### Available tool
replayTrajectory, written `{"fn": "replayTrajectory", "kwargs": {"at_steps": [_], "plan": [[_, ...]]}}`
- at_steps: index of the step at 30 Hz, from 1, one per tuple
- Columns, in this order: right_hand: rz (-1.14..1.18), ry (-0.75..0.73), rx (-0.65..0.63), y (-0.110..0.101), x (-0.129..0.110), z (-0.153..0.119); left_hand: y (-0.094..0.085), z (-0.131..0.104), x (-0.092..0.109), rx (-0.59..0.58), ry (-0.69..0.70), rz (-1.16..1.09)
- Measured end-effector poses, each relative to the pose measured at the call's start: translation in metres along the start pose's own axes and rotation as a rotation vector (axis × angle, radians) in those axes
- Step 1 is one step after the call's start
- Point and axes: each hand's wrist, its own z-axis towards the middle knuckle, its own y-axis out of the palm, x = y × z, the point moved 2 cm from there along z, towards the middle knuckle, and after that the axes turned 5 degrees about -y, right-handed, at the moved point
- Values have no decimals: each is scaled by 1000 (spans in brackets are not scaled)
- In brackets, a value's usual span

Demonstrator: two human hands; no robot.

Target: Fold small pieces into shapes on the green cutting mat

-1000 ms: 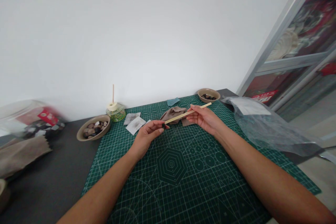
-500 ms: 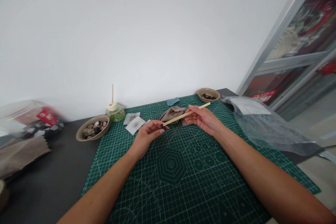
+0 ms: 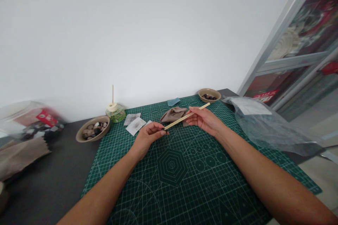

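Observation:
My right hand (image 3: 205, 121) grips a pale wooden chopstick (image 3: 176, 122) like a pen, slanting down to the left. The lower tip of the chopstick meets a small dark piece (image 3: 165, 130), which looks like a black stone. This piece is pinched between the thumb and fingers of my left hand (image 3: 148, 137), and the fingers partly hide it. Both hands are above the green cutting mat (image 3: 171, 197). Just behind the chopstick lies a crumpled brown cloth (image 3: 173, 114).
Bowls of stones stand at left (image 3: 79, 134) and back right (image 3: 211, 90). Beside the left bowl is a glass jar (image 3: 116, 113) with an upright stick. Smudged white papers (image 3: 135, 126), a blue scrap (image 3: 173, 102), a plastic bag (image 3: 258, 130) and a bag of stones (image 3: 39, 121) lie around.
The chopstick and the dark piece have shifted very slightly. Both hands keep nearly the same grip and place.

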Motion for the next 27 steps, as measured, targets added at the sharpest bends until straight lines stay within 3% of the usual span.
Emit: {"fn": "replayTrajectory", "kwargs": {"at_steps": [27], "plan": [[18,25,-13,0,-1,-1,4,-4,4,-34,-60,-134]]}}
